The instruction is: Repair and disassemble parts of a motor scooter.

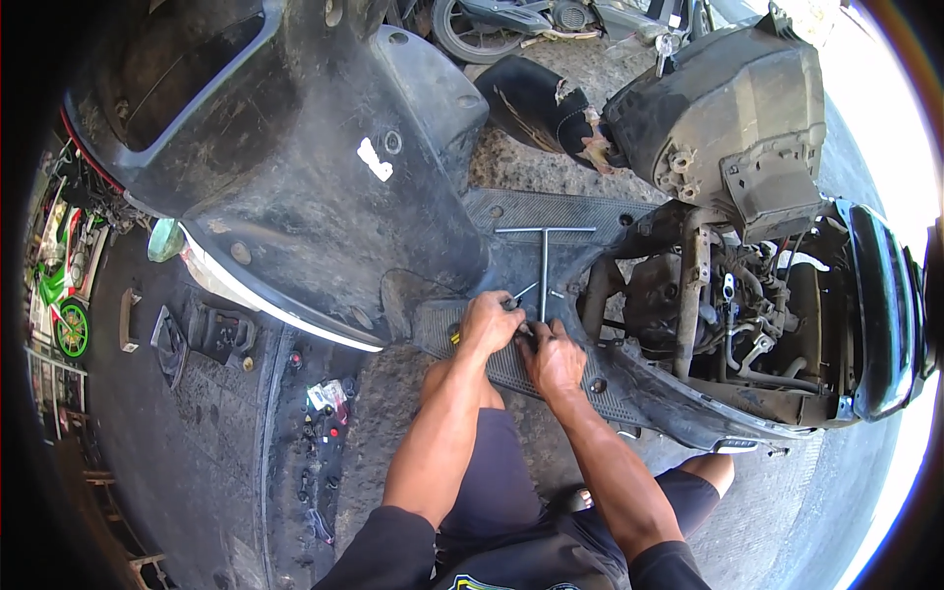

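Over the scooter's ribbed black footboard (511, 369), my two hands meet almost fingertip to fingertip. My left hand (490, 324) is closed, its fingertips pinched around something small and dark. A thin metal rod (528, 292) shows just beyond those fingers; I cannot tell whether they hold it. My right hand (556, 362) is closed too, thumb and fingers pressed together at the same spot, and what they grip is hidden. A T-handle wrench (546, 270) lies on the footboard, crossbar away from me, its shaft reaching down to my right fingertips.
The scooter's dark front leg shield (334, 206) rises to the left. At right are the bare frame and engine (728, 315). A removed underseat box (737, 108) stands at the far right. Loose small parts (324, 423) and plastic covers (216, 329) lie on the left floor.
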Action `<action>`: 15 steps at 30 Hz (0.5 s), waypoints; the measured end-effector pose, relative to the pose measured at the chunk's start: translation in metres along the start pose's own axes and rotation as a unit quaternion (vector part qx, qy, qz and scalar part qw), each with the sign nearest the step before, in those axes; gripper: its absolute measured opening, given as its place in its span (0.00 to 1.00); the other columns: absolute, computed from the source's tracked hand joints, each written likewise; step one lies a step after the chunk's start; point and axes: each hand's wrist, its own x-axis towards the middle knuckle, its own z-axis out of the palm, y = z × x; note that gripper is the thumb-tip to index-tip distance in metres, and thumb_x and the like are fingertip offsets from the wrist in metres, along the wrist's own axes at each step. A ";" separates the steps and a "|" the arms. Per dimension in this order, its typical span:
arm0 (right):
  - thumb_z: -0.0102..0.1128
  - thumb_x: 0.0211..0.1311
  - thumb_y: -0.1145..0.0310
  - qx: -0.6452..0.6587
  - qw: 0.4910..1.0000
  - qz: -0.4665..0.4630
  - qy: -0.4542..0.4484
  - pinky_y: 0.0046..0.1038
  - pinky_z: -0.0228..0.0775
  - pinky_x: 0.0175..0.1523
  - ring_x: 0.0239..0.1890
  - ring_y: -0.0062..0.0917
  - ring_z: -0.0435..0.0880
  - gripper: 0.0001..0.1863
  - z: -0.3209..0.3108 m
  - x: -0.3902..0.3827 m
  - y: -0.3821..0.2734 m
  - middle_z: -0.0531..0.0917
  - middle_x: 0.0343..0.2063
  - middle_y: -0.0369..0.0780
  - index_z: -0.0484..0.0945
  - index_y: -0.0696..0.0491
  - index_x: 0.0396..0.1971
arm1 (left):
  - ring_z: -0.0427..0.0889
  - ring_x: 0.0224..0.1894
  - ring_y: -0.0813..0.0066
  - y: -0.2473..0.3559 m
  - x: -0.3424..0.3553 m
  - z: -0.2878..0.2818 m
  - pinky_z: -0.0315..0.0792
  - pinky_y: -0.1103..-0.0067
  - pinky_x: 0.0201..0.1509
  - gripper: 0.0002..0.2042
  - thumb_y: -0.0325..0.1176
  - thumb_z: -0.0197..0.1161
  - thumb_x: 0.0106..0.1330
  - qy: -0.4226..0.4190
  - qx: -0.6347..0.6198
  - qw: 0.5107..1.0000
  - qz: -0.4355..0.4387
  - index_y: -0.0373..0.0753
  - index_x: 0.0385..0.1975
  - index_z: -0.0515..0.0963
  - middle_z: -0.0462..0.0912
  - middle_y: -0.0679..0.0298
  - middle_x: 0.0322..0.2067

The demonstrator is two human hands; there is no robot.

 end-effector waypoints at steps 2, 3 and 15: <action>0.67 0.57 0.59 0.052 0.996 -0.022 0.072 0.41 0.77 0.39 0.34 0.44 0.85 0.14 -0.002 -0.006 0.005 0.81 0.34 0.44 0.83 0.51 0.40 | 0.83 0.30 0.71 -0.001 -0.007 -0.002 0.75 0.73 0.36 0.16 0.36 0.70 0.58 -0.005 -0.055 0.998 0.037 0.29 0.38 0.81 0.85 0.52 0.27; 0.67 0.57 0.59 0.051 0.996 -0.018 0.074 0.41 0.77 0.39 0.34 0.44 0.85 0.14 -0.003 -0.006 0.008 0.81 0.34 0.44 0.83 0.51 0.40 | 0.83 0.30 0.71 -0.001 -0.009 -0.003 0.75 0.73 0.36 0.16 0.36 0.70 0.58 -0.009 -0.056 0.998 0.038 0.29 0.38 0.81 0.85 0.52 0.27; 0.61 0.66 0.60 0.150 0.982 -0.114 0.029 0.37 0.76 0.37 0.31 0.40 0.85 0.16 -0.067 -0.016 0.004 0.81 0.30 0.47 0.81 0.59 0.41 | 0.83 0.38 0.66 0.031 -0.056 -0.027 0.76 0.75 0.41 0.07 0.25 0.69 0.59 0.067 -0.171 0.932 0.311 0.33 0.36 0.82 0.82 0.58 0.35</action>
